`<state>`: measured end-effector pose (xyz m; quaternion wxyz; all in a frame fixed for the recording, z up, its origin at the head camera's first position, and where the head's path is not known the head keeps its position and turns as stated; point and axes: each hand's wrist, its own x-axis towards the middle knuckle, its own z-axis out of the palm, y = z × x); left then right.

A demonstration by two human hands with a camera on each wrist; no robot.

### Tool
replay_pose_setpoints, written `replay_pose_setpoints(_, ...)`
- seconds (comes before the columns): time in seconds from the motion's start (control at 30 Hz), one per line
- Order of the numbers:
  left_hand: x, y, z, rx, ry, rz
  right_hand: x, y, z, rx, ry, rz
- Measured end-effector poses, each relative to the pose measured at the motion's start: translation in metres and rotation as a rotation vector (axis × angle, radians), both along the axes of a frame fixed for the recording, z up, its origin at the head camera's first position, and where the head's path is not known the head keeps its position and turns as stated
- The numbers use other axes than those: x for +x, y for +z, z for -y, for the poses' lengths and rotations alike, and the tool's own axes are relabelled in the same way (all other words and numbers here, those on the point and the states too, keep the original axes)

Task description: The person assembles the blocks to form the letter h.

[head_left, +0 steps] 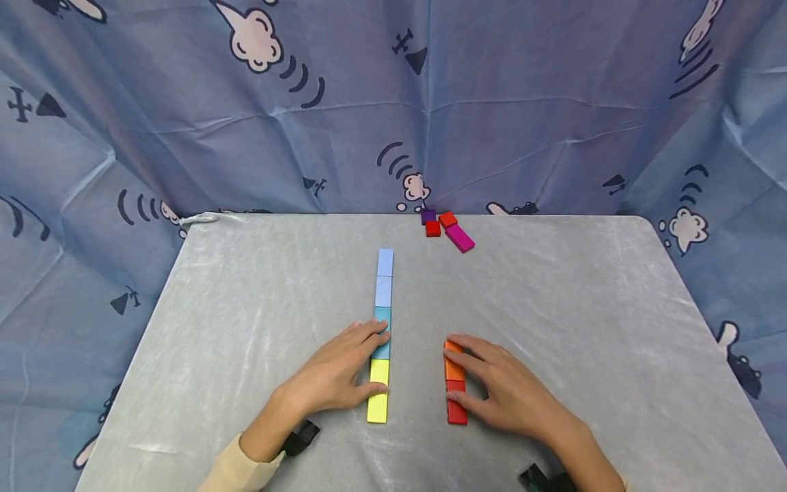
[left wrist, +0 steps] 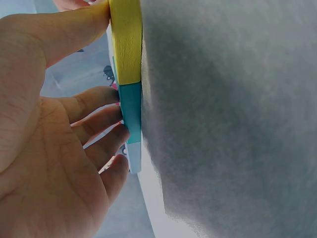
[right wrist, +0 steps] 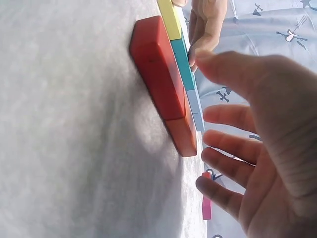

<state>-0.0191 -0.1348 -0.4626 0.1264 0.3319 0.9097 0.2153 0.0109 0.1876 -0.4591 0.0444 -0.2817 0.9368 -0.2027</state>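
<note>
A straight row of flat blocks lies lengthwise on the table, with yellow (head_left: 377,414) nearest, then teal (head_left: 382,313), then light blue (head_left: 384,290) at the far end. Over this row rests my left hand (head_left: 332,374), its thumb at the yellow part and its loosely spread fingertips along the teal part. To the right, a red block (head_left: 457,413) and an orange block (head_left: 455,373) sit end to end. My right hand (head_left: 507,388) is beside them, thumb near the red one and fingers by the orange one. In the right wrist view its relaxed fingers (right wrist: 230,166) grip nothing.
At the table's far edge lies a loose group: a purple block (head_left: 427,216), a small red block (head_left: 433,229), an orange-red block (head_left: 448,219) and a magenta block (head_left: 460,239). A grey cloth covers the table (head_left: 584,307). Behind hangs a blue patterned curtain (head_left: 522,137).
</note>
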Motion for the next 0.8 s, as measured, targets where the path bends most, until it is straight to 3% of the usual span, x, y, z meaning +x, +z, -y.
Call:
replay_pose_setpoints(0.33, 0.000, 0.000, 0.001, 0.003, 0.001, 0.002, -0.013, -0.005, 0.004, -0.127, 0.001, -0.145)
replay_pose_setpoints(0.8, 0.000, 0.000, 0.001, -0.004, -0.004, -0.001, -0.044, -0.007, 0.004, -0.183, 0.002, -0.148)
